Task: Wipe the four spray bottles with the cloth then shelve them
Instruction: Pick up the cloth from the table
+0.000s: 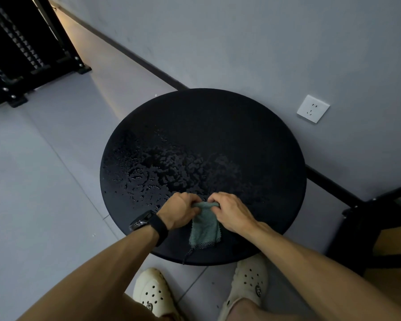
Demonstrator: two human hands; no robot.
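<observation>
A green cloth (205, 228) hangs over the near part of a round black table (218, 117). My left hand (180, 210) and my right hand (229, 212) each pinch its top edge, side by side, with curled fingers. A loose thread dangles from the cloth's lower edge. Water droplets (148, 172) cover the left and middle of the tabletop. No spray bottle is in view.
A black metal shelf frame (33, 66) stands on the floor at the far left. The grey wall behind the table carries a white socket (313, 108). A dark stand with a cardboard box (394, 242) sits at the right. My two feet in white clogs (249, 281) are under the table's near edge.
</observation>
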